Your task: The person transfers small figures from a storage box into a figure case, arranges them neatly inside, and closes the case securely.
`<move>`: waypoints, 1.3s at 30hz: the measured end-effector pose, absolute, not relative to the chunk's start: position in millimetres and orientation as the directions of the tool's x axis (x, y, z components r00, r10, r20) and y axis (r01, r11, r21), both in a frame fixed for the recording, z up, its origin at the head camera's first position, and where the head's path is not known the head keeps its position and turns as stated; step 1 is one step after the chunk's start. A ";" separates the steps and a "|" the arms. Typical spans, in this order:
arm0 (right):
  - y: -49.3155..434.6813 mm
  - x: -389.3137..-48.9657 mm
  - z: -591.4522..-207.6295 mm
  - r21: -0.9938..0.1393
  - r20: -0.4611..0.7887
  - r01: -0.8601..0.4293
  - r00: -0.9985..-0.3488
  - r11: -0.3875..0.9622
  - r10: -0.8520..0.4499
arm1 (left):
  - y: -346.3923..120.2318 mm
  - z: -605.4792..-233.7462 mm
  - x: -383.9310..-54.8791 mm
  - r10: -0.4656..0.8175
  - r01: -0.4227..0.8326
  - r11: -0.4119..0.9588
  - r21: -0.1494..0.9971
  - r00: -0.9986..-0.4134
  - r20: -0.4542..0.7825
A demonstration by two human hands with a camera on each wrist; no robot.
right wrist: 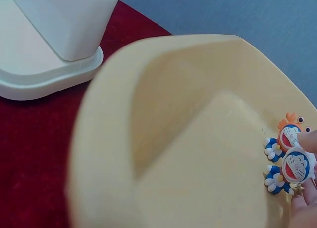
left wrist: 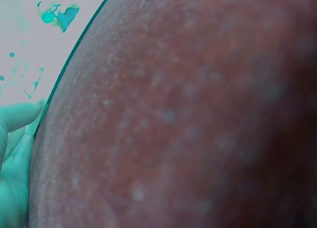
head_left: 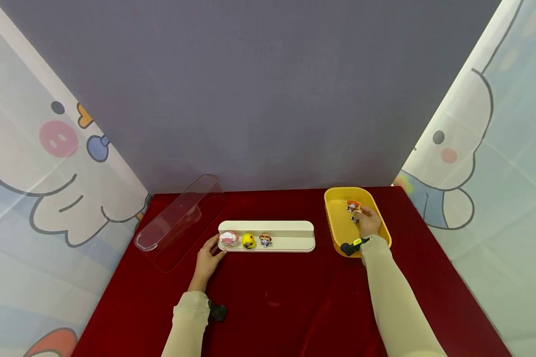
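Note:
My left hand grips the left end of a long white two-step display stand, its thumb at the front edge. On the stand's lower step sit a pink-and-white figurine, a yellow duck-like figurine and a small brown-topped figurine. Inside a yellow basket, my right hand pinches a blue-and-white cat figurine with a pale hood. Right beside it is a similar figurine with an orange crab hood. In the left wrist view, thumb and fingers show at the left edge.
A clear plastic cover lies at the back left on the red cloth. A grey wall rises behind the table, and printed curtains hang at both sides.

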State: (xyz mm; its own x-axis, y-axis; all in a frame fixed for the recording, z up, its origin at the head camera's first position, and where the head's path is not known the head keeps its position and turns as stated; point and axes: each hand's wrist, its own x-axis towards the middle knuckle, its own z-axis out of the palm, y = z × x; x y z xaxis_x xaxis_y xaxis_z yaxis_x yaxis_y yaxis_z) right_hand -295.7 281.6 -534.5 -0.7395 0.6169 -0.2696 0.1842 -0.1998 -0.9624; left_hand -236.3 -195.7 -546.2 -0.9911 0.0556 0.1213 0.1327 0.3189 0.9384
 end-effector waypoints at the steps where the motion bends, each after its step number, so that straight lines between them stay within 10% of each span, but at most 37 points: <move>1: 281.4 -295.9 -534.7 -0.962 -0.270 0.178 -0.741 -0.207 0.614 | -195.1 -544.1 -235.0 0.057 0.132 0.323 0.937 -0.991 0.120; 39: 280.9 -291.8 -533.6 -0.957 -0.266 0.124 -0.739 -0.263 0.619 | -203.4 -577.3 -249.1 0.017 0.125 0.311 0.942 -0.992 0.126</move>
State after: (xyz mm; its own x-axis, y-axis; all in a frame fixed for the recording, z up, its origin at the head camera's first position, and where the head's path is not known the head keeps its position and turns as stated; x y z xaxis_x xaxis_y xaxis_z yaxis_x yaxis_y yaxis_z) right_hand -291.8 280.9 -533.6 -0.7390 0.6192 -0.2657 0.1236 -0.2631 -0.9568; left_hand -249.1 -203.4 -577.3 -0.9919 0.0173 0.1260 0.1251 0.3112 0.9421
